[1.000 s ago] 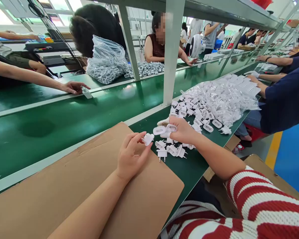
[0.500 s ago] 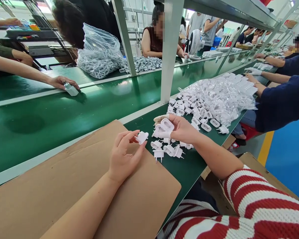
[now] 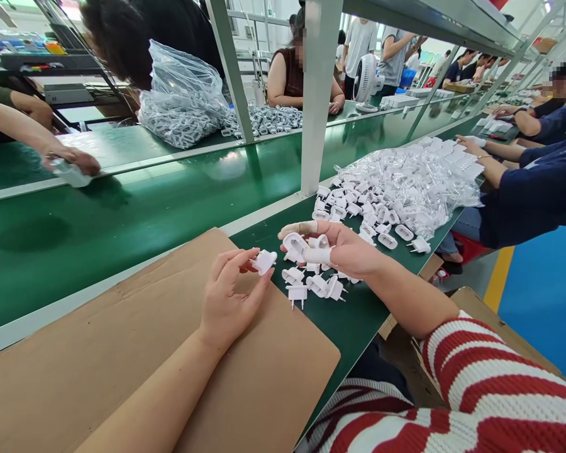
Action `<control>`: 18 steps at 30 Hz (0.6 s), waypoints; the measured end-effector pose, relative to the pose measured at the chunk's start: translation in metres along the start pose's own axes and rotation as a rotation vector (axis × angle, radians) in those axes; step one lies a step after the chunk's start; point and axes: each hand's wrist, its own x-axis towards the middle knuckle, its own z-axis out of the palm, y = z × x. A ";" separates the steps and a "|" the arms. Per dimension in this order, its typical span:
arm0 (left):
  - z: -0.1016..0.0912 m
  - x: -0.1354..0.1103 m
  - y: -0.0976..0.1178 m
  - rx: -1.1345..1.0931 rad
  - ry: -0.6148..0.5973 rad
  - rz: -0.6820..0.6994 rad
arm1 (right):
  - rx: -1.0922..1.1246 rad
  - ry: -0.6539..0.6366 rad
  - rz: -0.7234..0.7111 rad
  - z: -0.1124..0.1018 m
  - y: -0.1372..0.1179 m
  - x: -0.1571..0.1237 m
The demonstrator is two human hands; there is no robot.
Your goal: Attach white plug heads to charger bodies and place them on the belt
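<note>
Between the thumb and fingers of my left hand [image 3: 233,286] is a white two-pin plug housing [image 3: 265,262], held above the edge of a brown cardboard sheet [image 3: 283,377]. My right hand [image 3: 346,246] has pale covers on some fingertips and is closed around white plug housings [image 3: 294,246]; how many it holds is partly hidden by the fingers. Under and in front of it, several loose white plug housings [image 3: 297,293] lie on the green table [image 3: 358,321], some with their pins showing.
Behind my right hand spreads a pile of white housings [image 3: 368,211] with a clear plastic bag [image 3: 429,182]. A metal post [image 3: 314,100] rises beside the green conveyor belt [image 3: 179,201]. Across it stands a bag of grey parts [image 3: 179,113]. A co-worker's hand [image 3: 73,160] holds a white object at left.
The housings in my right hand have turned and shifted slightly left. My left hand keeps its plug housing, almost unmoved. The co-worker's hand across the belt has moved left with its white object.
</note>
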 end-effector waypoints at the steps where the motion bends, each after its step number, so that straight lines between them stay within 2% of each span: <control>1: 0.000 0.000 0.000 0.000 0.002 0.003 | -0.073 0.053 -0.057 0.002 0.003 -0.001; 3: 0.000 0.001 -0.001 0.005 0.003 0.012 | -0.206 0.159 -0.173 0.006 0.008 -0.004; 5: -0.001 0.000 -0.002 0.024 -0.006 0.052 | -0.307 0.200 -0.250 0.009 0.012 -0.006; 8: -0.002 -0.002 0.000 0.123 -0.044 0.191 | -0.496 0.156 -0.381 0.011 0.013 -0.008; 11: -0.001 -0.004 0.009 0.130 -0.064 0.281 | -0.708 0.072 -0.623 0.011 0.015 -0.007; 13: 0.000 -0.005 0.017 0.013 -0.043 0.199 | -0.789 0.034 -0.755 0.010 0.018 -0.006; 15: 0.001 -0.006 0.025 -0.137 -0.043 0.030 | -0.853 0.046 -0.827 0.009 0.021 -0.006; 18: 0.002 -0.006 0.031 -0.370 -0.113 -0.183 | -0.960 0.090 -0.836 0.007 0.025 -0.009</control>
